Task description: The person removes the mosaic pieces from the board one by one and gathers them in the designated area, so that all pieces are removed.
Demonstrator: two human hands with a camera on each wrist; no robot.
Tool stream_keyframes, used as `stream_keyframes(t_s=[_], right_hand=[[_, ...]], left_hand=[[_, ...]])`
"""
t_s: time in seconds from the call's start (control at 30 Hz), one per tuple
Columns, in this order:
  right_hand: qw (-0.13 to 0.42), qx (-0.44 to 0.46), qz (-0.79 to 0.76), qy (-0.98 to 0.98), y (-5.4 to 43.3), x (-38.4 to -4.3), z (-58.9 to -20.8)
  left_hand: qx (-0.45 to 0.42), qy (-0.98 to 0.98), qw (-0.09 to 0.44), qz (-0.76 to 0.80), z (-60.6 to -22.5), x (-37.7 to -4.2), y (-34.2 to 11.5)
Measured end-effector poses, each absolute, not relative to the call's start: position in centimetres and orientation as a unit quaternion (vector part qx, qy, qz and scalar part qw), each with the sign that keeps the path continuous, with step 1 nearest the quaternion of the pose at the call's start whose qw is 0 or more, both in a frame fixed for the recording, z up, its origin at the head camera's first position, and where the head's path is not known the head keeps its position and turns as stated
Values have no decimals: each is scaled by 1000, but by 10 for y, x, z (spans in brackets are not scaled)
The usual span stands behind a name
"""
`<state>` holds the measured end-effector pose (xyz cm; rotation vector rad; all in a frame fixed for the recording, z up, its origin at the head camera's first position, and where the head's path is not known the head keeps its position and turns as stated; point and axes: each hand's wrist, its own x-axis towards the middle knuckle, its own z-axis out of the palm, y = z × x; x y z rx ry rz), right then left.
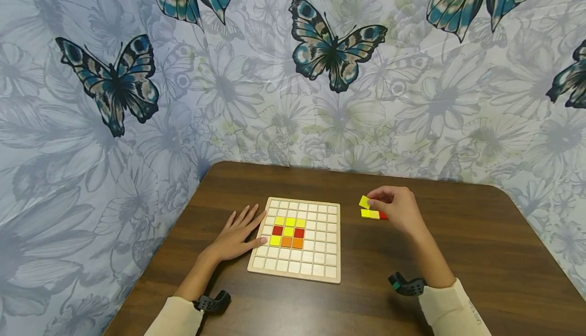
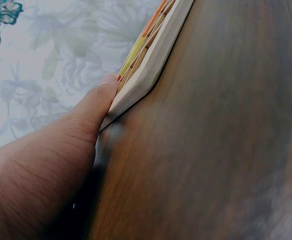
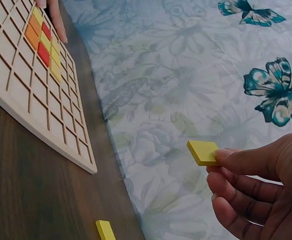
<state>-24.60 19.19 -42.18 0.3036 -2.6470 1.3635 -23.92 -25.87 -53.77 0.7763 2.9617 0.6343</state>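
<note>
A wooden grid board (image 1: 332, 279) lies on the table. Its middle squares hold a block of tiles: a row of yellow tiles (image 1: 290, 222), then red, yellow, red, then yellow and two orange tiles (image 1: 291, 243). My left hand (image 1: 235, 239) rests flat with spread fingers at the board's left side, the thumb (image 2: 98, 102) over its frame. To the right of the board, my right hand (image 1: 397, 207) pinches a yellow square tile (image 3: 203, 152) between thumb and fingertips, raised over the table. Just below that hand lie two yellow tiles (image 1: 370, 214) and a red tile (image 1: 383, 215), partly hidden by it.
The brown wooden table (image 1: 476, 234) has rounded back corners and meets a wall hung with butterfly-and-flower cloth (image 1: 339, 122). Dark camera mounts sit at the left wrist (image 1: 212, 303) and the right wrist (image 1: 407, 285), close over the tabletop.
</note>
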Motion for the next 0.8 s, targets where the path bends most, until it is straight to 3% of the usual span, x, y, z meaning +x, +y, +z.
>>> stream_keyframes(t_s=[0.8], right_hand=[[73,49,451,-888,239,-268,-454]], left_hand=[[247,947,12,204,-539,-239,-258]])
